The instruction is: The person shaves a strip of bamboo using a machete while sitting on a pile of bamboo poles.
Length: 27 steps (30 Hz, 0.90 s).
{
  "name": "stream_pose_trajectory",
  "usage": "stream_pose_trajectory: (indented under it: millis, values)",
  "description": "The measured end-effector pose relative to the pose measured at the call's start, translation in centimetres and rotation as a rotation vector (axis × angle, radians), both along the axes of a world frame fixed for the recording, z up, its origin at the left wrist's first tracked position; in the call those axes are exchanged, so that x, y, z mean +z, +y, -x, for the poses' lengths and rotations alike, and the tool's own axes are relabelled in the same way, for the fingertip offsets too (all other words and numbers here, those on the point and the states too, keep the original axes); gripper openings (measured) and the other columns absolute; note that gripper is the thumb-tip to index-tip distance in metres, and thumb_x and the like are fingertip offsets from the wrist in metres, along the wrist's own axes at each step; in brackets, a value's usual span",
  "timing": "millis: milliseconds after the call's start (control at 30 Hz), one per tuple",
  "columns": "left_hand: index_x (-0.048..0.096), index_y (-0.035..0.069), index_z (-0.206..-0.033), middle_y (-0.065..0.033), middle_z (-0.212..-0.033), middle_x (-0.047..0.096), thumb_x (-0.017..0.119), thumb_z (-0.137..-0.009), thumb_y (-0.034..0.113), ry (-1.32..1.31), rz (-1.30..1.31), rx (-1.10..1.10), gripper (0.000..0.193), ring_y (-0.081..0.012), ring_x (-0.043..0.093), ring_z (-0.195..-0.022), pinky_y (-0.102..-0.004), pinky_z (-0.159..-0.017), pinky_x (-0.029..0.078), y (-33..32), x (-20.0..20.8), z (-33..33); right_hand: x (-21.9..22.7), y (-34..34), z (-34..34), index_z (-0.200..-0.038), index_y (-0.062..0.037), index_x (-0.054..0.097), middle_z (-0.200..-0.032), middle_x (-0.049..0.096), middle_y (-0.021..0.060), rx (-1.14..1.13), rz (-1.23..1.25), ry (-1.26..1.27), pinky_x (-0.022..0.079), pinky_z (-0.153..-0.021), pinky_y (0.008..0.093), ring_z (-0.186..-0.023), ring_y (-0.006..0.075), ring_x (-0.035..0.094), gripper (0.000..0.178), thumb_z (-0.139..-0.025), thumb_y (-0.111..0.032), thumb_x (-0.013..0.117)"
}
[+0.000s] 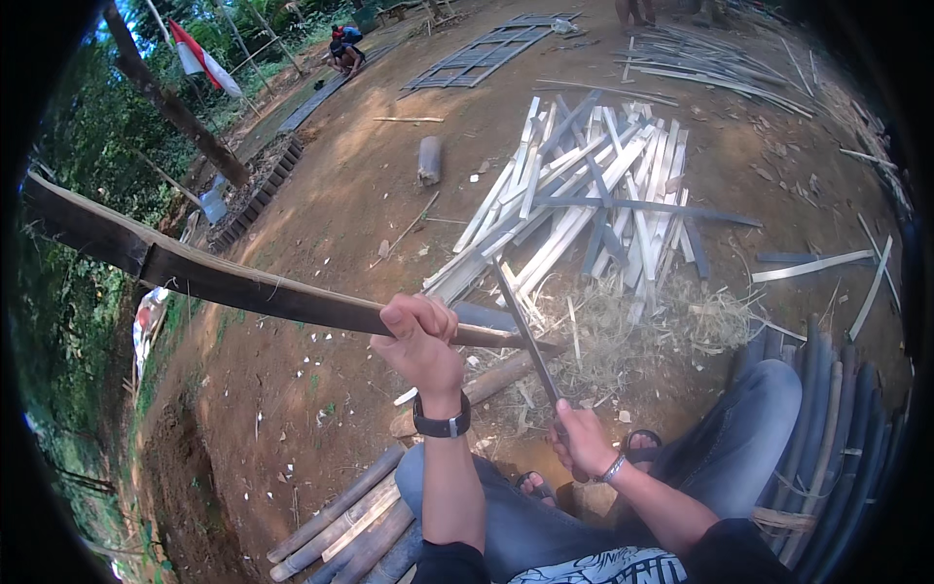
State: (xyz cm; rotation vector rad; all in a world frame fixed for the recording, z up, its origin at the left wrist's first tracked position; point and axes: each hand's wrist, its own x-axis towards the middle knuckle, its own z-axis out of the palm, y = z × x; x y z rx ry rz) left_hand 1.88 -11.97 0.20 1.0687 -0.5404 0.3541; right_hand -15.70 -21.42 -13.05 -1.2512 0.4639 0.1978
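Clock positions refer to the centre of the head view. The workpiece, a long, dark-skinned length of split bamboo with a pale upper edge, runs from the rim between 9 and 10 o'clock to just past centre. The left hand, just off centre at 7 o'clock, is wrapped around the bamboo. The right hand, at 5 o'clock and apart from the left, is closed on the handle of a long, narrow, dark metal blade, which crosses the bamboo near its end; contact cannot be confirmed. The step in hand is judged to be trimming or splitting; a heap of pale, curly fibre shavings lies at 3 o'clock, and a pile of pale and dark flat strips at 2 o'clock. The next move likely calls for a steady left grip, fingers clear of the edge, and a controlled blade stroke along the bamboo. Container: one pale-blue translucent plastic jug, between 9 and 10 o'clock beside the tree trunk; its contents cannot be determined.
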Motion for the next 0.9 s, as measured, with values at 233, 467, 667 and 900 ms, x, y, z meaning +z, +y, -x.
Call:
stream_pose_trajectory:
  millis: [233, 467, 667, 900]
  values:
    - [0.034, 0.007, -0.061, 0.0021, -0.051, 0.029, 0.042, -0.096, 0.052, 0.016, -0.003, 0.033, 0.057, -0.0077, 0.029, -0.043, -0.0235, -0.041, 0.022, -0.5, -0.3, 0.6, -1.9, 0.6, -1.0, -0.060, -0.0010, 0.048, -0.047, 0.045, 0.0025, -0.078, 0.002, -0.070, 0.032, -0.036, 0.0262, -0.037, 0.0104, 0.043, 0.065, -0.097, -0.053, 0.034]
    - [0.031, 0.009, -0.062, 0.0030, -0.051, 0.025, 0.041, -0.095, 0.054, 0.007, -0.037, 0.066, 0.057, -0.0083, 0.027, -0.042, -0.0249, -0.041, 0.022, -0.1, -0.5, 0.6, 1.9, -0.8, -1.0, -0.059, -0.0003, 0.049, -0.046, 0.045, 0.0028, -0.043, 0.051, -0.272, 0.035, -0.037, 0.0267, -0.037, 0.0116, 0.046, 0.064, -0.098, -0.050, 0.035]
    - [0.034, 0.006, -0.061, 0.0020, -0.052, 0.029, 0.041, -0.096, 0.051, 0.044, 0.016, 0.067, 0.058, -0.0072, 0.029, -0.044, -0.0233, -0.041, 0.022, 0.7, -0.3, 0.7, -2.9, 0.1, -0.3, -0.060, -0.0005, 0.048, -0.046, 0.043, 0.0022, -0.027, -0.091, 0.112, 0.036, -0.037, 0.0273, -0.037, 0.0119, 0.044, 0.066, -0.097, -0.054, 0.033]
    - [0.032, 0.010, -0.063, 0.0027, -0.052, 0.025, 0.040, -0.095, 0.055, 0.058, 0.011, 0.093, 0.056, -0.0082, 0.025, -0.043, -0.0243, -0.041, 0.023, -0.2, 0.0, 0.4, -7.1, 0.6, -1.2, -0.060, -0.0025, 0.048, -0.046, 0.044, 0.0024, -0.106, 0.028, -0.036, 0.033, -0.035, 0.0283, -0.036, 0.0113, 0.043, 0.066, -0.096, -0.056, 0.034]
